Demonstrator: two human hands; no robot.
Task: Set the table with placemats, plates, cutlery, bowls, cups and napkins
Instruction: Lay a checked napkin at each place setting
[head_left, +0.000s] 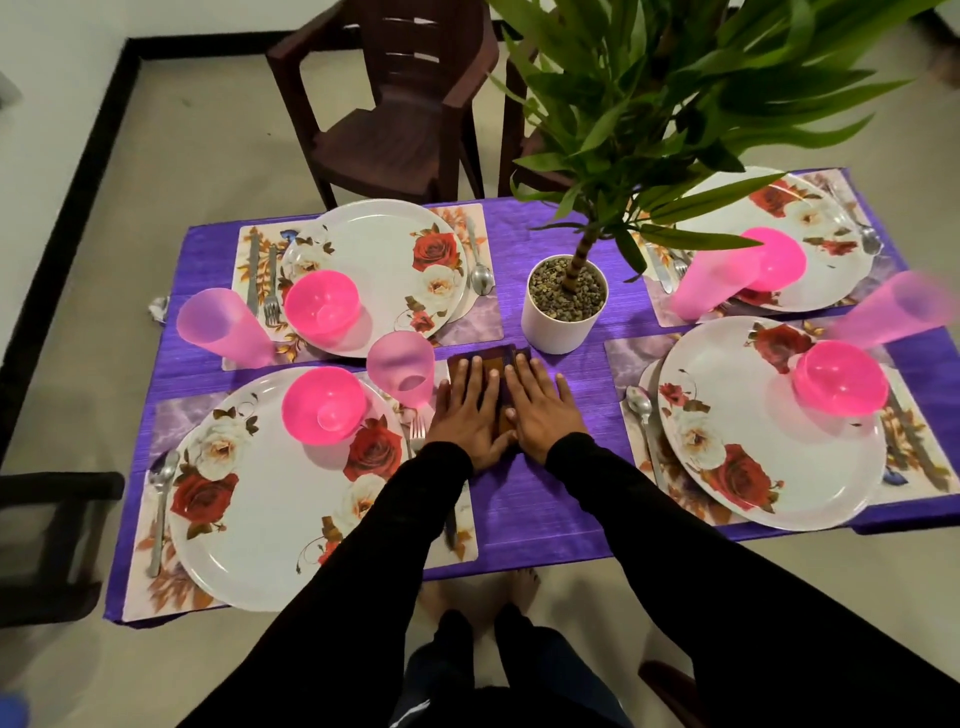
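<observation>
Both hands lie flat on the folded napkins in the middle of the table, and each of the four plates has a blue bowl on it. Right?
Not quite: the bowls are pink, not blue, as the head view shows. The rest holds: left hand and right hand lie flat on the napkins mid-table, and each of the four plates carries a bowl.

A home dining room is shown; a desk (530, 499) draped in purple cloth is laid with four floral plates (270, 514), pink bowls (323, 405) and cups (218, 325); a potted plant (563, 304) is set at its centre; dark, probably plastic, chairs (395, 104) are drawn up on a pale floor (171, 171).
</observation>
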